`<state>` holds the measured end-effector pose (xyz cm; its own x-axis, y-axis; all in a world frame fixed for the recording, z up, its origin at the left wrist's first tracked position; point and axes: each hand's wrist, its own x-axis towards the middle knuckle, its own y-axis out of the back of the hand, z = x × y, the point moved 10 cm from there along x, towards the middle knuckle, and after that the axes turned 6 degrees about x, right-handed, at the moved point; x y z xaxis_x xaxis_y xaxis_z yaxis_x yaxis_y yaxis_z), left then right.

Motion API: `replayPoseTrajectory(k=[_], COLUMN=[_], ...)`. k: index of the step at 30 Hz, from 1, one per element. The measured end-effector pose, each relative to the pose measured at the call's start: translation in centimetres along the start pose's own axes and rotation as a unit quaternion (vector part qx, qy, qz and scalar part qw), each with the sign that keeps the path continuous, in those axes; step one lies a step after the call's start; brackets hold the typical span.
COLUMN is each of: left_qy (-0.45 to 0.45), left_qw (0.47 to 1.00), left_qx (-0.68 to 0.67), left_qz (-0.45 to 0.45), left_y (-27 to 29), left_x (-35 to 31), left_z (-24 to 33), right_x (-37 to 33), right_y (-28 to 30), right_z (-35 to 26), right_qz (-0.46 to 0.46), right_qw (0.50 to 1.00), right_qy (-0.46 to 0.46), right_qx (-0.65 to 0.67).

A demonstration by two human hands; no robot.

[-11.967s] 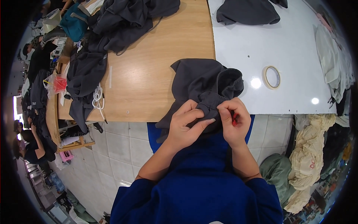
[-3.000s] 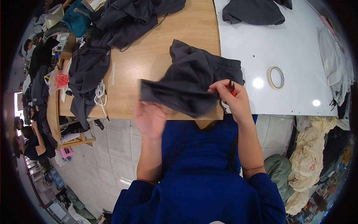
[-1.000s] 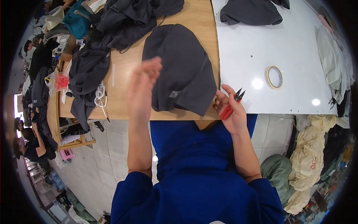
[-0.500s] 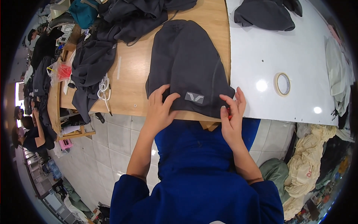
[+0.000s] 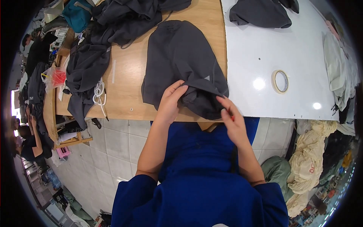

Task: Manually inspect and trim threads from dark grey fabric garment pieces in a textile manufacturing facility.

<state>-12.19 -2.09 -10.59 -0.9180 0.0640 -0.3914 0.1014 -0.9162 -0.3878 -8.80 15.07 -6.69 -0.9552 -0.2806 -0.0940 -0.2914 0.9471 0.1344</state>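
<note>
We are folding the dark garment (image 5: 181, 56) on the worktop (image 5: 128, 94): left hand (image 5: 171, 100) and right hand (image 5: 232, 123) pinch its hem. Next, press it flat.

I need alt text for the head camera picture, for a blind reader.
Two bare hands, left hand and right hand, fold the near edge of a dark grey garment on a wooden table. A tape roll lies right.

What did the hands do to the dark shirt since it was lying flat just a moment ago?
The left hand and right hand folded the near edge of the dark garment up and now pinch it. Its far part stayed flat on the wooden table; the tape roll stayed put.
</note>
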Motion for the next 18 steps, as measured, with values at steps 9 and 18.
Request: replayPoseTrajectory(k=[9, 18], left_qy=[0.090, -0.226], left_qw=[0.990, 0.946], left_qx=[-0.103, 0.213], left_qz=[-0.030, 0.096], left_y=[0.1, -1.5], left_x=[-0.9, -3.8], left_z=[-2.1, 2.0], right_x=[0.7, 0.2], right_y=[-0.3, 0.6], right_z=[2.4, 2.6], right_qz=[-0.009, -0.016], right_qw=[0.820, 0.683], right_qy=[-0.133, -0.075], right_qx=[0.557, 0.727])
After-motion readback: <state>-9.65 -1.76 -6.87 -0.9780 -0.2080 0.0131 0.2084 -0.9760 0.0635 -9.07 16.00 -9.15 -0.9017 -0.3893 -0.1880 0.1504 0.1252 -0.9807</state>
